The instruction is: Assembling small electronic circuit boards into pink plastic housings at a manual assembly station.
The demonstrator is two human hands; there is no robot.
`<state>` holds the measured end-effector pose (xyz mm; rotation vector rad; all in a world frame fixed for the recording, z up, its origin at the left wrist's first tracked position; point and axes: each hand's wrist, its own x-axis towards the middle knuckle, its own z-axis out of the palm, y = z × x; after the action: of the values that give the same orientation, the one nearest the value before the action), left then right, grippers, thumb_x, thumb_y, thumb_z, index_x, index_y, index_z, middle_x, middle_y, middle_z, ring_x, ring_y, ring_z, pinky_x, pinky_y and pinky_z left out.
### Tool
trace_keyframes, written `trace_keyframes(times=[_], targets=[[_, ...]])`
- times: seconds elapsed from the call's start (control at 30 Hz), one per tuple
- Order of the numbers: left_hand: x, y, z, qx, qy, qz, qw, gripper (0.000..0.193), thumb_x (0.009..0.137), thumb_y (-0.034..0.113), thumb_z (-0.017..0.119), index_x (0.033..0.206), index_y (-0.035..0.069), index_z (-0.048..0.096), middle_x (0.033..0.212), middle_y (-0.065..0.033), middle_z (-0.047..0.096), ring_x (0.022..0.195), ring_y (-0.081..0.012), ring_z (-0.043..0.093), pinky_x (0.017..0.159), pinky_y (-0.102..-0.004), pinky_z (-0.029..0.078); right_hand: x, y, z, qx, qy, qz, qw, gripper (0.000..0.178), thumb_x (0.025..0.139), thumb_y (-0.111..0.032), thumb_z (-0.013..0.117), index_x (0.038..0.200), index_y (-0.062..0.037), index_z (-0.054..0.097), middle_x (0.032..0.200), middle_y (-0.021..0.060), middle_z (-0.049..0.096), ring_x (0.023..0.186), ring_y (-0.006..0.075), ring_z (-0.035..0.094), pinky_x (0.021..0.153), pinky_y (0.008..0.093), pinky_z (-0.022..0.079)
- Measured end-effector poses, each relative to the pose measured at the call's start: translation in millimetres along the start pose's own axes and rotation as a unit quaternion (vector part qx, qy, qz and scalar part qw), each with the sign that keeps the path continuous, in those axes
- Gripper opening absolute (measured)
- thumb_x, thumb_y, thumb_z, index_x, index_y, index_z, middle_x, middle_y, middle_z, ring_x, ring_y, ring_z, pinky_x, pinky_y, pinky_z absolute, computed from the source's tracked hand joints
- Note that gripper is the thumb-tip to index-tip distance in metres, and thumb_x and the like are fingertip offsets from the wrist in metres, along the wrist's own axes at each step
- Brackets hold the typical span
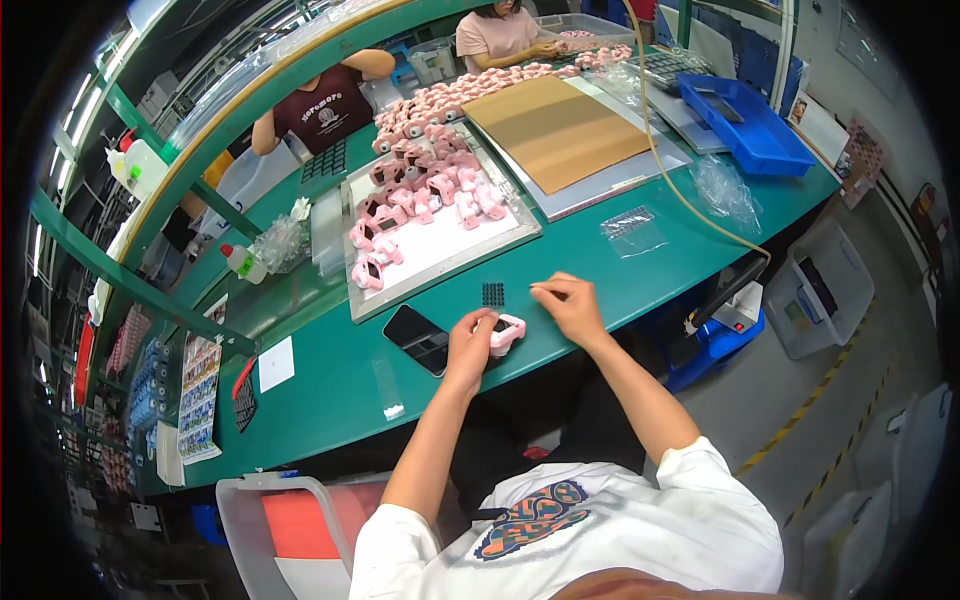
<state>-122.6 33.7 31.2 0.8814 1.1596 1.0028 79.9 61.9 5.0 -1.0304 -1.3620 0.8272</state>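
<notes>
My left hand (470, 345) is closed around a small pink toy camera (507, 335) with a dark screen, held just over the green table near its front edge. To its right, my right hand (568, 305) is raised above the tabletop with thumb and fingertips pinched together; whatever is in the pinch, if anything, is too small to name. Between and beyond the hands lies a small sheet of black square pieces (493, 294). A black smartphone (417, 340) rests on the table left of my left hand.
Ahead stands a white framed tray (500, 240) bearing many pink toy cameras (440, 185). Brown cardboard (560, 130), a blue bin (745, 125) and clear plastic bags (725, 190) are farther right. A yellowish hose (690, 200) hangs down on the right. Two people sit across the table.
</notes>
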Motion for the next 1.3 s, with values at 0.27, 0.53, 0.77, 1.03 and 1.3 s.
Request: trace_keyframes(times=[0.27, 0.53, 0.77, 1.03, 1.3], targets=[[-27.1, 20.3, 10.4, 0.123, 0.019, 0.094, 0.988, 0.027, 0.096, 0.012, 0.053, 0.119, 0.002, 0.062, 0.113, -0.0191, 0.064, 0.078, -0.0216, 0.062, 0.059, -0.0260, 0.051, -117.9, -4.5, -136.5, -0.082, 0.191, 0.039, 0.977, 0.011, 0.090, -0.002, 0.071, 0.095, 0.0048, 0.076, 0.082, 0.0034, 0.063, 0.071, 0.0117, 0.051, 0.064, 0.0217, 0.038], [-82.1, -44.8, 82.0, -0.102, -0.303, -0.028, 0.947, 0.020, 0.095, 0.006, 0.052, 0.112, 0.004, 0.061, 0.111, -0.0137, 0.065, 0.087, -0.0223, 0.062, 0.063, -0.0283, 0.052, -235.1, -28.9, -152.4, -0.071, 0.342, 0.113, 0.930, 0.011, 0.091, -0.003, 0.070, 0.094, 0.0061, 0.075, 0.085, 0.0022, 0.062, 0.072, 0.0097, 0.050, 0.065, 0.0204, 0.038], [-99.7, -138.7, 109.2, -0.331, -0.379, -0.211, 0.838, 0.020, 0.098, 0.011, 0.056, 0.116, 0.006, 0.062, 0.118, -0.0136, 0.064, 0.094, -0.0240, 0.063, 0.082, -0.0299, 0.052, -316.2, -35.8, -139.9, -0.117, 0.392, 0.117, 0.905, 0.012, 0.089, -0.004, 0.072, 0.094, 0.0057, 0.076, 0.077, 0.0011, 0.060, 0.068, 0.0090, 0.048, 0.061, 0.0204, 0.036], [-95.8, -124.1, 144.6, -0.366, -0.398, -0.241, 0.806, 0.035, 0.102, 0.024, 0.061, 0.130, 0.002, 0.058, 0.120, -0.0154, 0.063, 0.105, -0.0280, 0.064, 0.091, -0.0332, 0.054, -366.9, -52.1, -146.8, -0.080, 0.526, 0.087, 0.842, 0.011, 0.089, -0.002, 0.071, 0.096, 0.0050, 0.076, 0.079, 0.0008, 0.060, 0.066, 0.0085, 0.047, 0.060, 0.0197, 0.036], [-84.4, -62.1, 182.7, -0.415, -0.410, -0.167, 0.795, 0.042, 0.104, 0.023, 0.058, 0.139, 0.002, 0.049, 0.130, -0.0184, 0.057, 0.119, -0.0364, 0.061, 0.102, -0.0392, 0.053, -416.2, -35.8, -156.7, 0.024, 0.567, 0.072, 0.820, 0.012, 0.089, -0.001, 0.071, 0.098, 0.0055, 0.076, 0.082, 0.0009, 0.060, 0.070, 0.0083, 0.047, 0.064, 0.0197, 0.039]])
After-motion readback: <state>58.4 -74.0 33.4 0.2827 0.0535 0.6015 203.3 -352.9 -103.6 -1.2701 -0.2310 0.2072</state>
